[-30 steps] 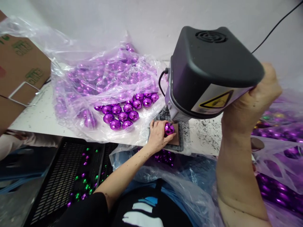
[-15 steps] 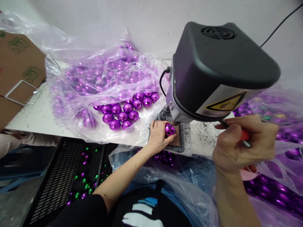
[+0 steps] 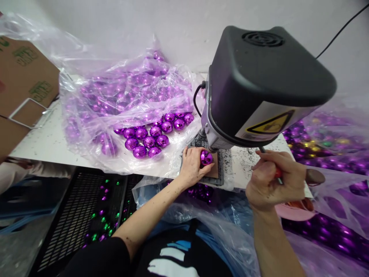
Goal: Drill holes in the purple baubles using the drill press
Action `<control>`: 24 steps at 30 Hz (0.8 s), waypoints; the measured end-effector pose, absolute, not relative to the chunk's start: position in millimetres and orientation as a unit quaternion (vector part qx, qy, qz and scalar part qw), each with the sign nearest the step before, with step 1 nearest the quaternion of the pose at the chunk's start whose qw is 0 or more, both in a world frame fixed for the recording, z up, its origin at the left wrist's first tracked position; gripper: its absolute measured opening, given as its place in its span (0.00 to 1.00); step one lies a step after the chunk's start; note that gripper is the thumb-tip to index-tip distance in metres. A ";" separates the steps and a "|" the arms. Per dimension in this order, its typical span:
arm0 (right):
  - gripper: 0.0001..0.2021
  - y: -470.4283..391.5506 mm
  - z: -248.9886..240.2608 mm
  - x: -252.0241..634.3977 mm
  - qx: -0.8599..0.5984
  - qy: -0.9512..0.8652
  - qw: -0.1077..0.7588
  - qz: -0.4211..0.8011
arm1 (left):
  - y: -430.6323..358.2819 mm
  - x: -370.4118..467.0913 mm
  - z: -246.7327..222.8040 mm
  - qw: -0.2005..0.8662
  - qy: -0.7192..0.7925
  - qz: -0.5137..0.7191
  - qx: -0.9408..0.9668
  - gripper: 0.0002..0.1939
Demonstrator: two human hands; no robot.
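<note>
A bench drill press (image 3: 265, 80) with a black housing and a yellow warning label leans over the table. Under its spindle, my left hand (image 3: 191, 166) grips a shiny purple faceted ball (image 3: 206, 157) on a brown board (image 3: 213, 170), which lies on the drill's dark base. My right hand (image 3: 273, 177) is closed round the red-gripped feed lever (image 3: 278, 173) on the drill's right side. The drill tip is hidden behind the housing. Several loose purple balls (image 3: 149, 142) lie left of my left hand, at the mouth of a clear plastic bag (image 3: 127, 90).
A cardboard box (image 3: 29, 77) stands at the far left. Below it, a black crate (image 3: 66, 207) holds small green and purple balls. Dark shavings (image 3: 245, 161) litter the table by the drill. More bagged purple balls (image 3: 331, 234) sit at the right, beside another person's hand (image 3: 314, 177).
My right hand has moved left and slightly down with the lever. Another person's hand has come into view behind it. My left hand keeps the ball in place.
</note>
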State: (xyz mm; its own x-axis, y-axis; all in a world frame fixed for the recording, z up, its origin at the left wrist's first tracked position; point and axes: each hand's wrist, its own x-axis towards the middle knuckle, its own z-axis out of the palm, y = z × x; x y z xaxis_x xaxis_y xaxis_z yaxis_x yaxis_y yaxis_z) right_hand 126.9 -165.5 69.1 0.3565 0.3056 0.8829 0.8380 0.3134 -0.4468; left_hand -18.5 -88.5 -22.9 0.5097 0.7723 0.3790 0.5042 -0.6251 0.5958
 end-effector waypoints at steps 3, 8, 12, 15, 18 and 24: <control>0.08 -162.2 59.6 129.0 -0.509 -0.534 0.637 -0.225 | -88.8 -18.4 -21.9 0.213 0.384 0.315 0.841 0.22; 0.03 -157.8 53.9 129.6 -0.501 -0.537 0.638 -0.230 | -88.6 -18.3 -20.8 0.214 0.394 0.302 0.841 0.21; 0.05 -155.4 54.6 126.7 -0.510 -0.522 0.641 -0.235 | -88.6 -18.2 -20.6 0.210 0.394 0.301 0.843 0.21; 0.06 -153.4 48.5 126.3 -0.506 -0.516 0.649 -0.237 | -88.7 -18.2 -21.4 0.207 0.395 0.301 0.843 0.21; 0.05 -152.5 34.8 127.0 -0.515 -0.520 0.642 -0.227 | -88.3 -18.2 -22.7 0.202 0.387 0.308 0.846 0.22; 0.08 -160.4 50.1 129.8 -0.528 -0.517 0.634 -0.227 | -87.2 -18.5 -23.5 0.205 0.381 0.309 0.847 0.22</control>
